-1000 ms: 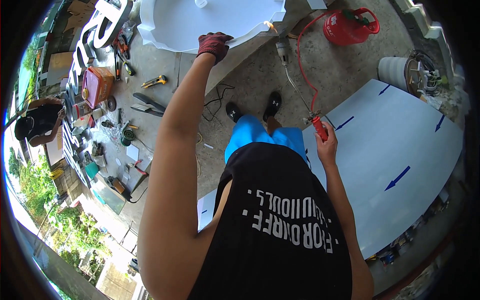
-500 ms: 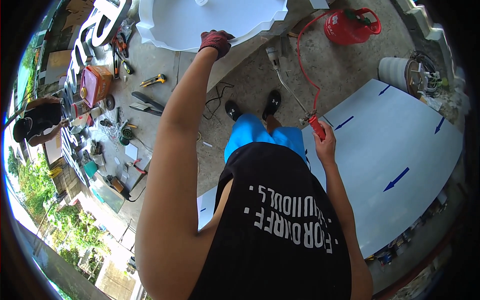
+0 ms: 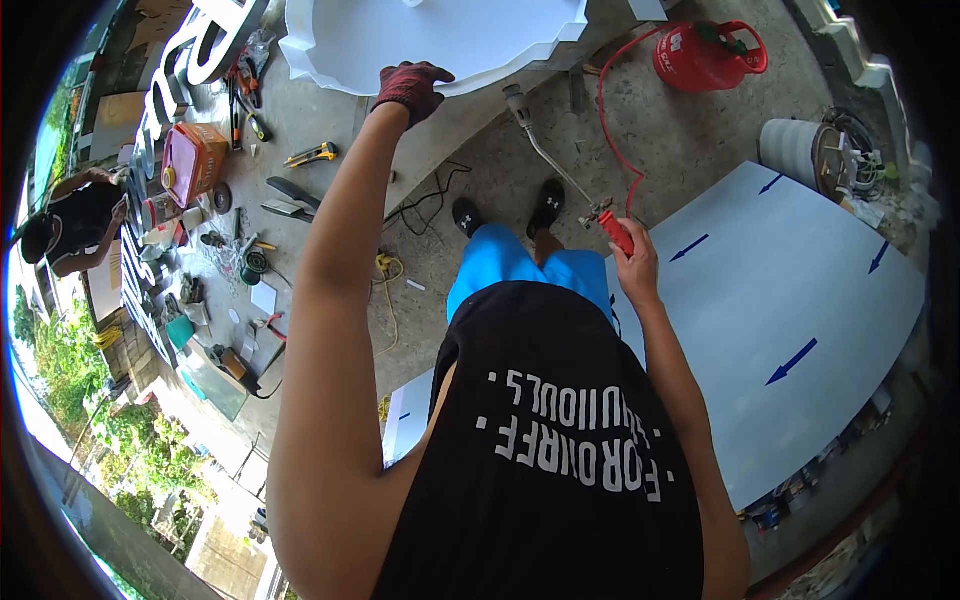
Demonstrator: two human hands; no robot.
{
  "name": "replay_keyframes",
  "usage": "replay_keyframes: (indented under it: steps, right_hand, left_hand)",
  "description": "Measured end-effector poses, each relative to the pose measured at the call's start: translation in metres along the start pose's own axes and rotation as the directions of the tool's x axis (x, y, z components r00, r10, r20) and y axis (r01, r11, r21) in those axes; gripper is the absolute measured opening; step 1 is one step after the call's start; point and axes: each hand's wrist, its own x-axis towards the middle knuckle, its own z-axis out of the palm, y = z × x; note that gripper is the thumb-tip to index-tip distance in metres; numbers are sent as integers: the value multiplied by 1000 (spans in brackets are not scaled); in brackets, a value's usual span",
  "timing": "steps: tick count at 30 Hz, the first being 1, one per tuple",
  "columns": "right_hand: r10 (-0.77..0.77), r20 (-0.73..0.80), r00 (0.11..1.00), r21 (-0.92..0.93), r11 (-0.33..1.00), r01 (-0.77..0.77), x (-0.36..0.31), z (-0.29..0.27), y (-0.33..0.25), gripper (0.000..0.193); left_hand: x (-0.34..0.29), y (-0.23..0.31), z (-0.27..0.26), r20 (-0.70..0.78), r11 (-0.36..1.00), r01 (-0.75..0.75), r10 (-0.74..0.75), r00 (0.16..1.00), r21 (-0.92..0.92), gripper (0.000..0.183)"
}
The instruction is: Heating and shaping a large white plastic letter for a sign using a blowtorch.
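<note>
A large white shallow piece with a scalloped, upturned rim (image 3: 545,50) lies on the grey work table at the top of the view. At its near edge, my left hand (image 3: 410,92), in a dark red and black glove, rests with fingers apart on the rim. My bare right hand (image 3: 638,258) is wrapped round the red handle of a gas torch (image 3: 550,155). The torch's metal tube slants up and left, and its burner head is near the table edge, right of my left hand. No flame is visible. A red hose (image 3: 603,110) links the torch to a red gas cylinder (image 3: 708,55).
Beside me stands a large pale sheet (image 3: 800,300) with blue arrows. Tools, a yellow utility knife (image 3: 312,154) and an orange tub (image 3: 195,165) crowd the table's left. White channel letters (image 3: 220,35) line its far edge. Another person (image 3: 80,220) works there. Cables (image 3: 430,195) lie on the floor.
My left hand has shifted left along the rim, its fingers more spread. The torch has swung left and up, bringing its burner head nearer the white piece.
</note>
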Motion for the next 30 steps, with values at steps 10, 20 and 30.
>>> replay_keyframes:
  steps: [10, 20, 30]
  right_hand:
    - [-8, 19, 1000, 22, 1000, 8, 13, 9, -12, 48]
    - [-4, -18, 1000, -53, 999, 3, 20, 5, 0, 51]
    - [-42, 24, 999, -44, 998, 43, 17, 26, -19, 50]
  left_hand:
    - [-85, -46, 24, -458, 971, 104, -194, 868, -214, 43]
    - [-144, -50, 77, -521, 885, 155, -391, 759, -438, 41]
    - [-201, -56, 107, -442, 838, 257, -486, 754, -482, 40]
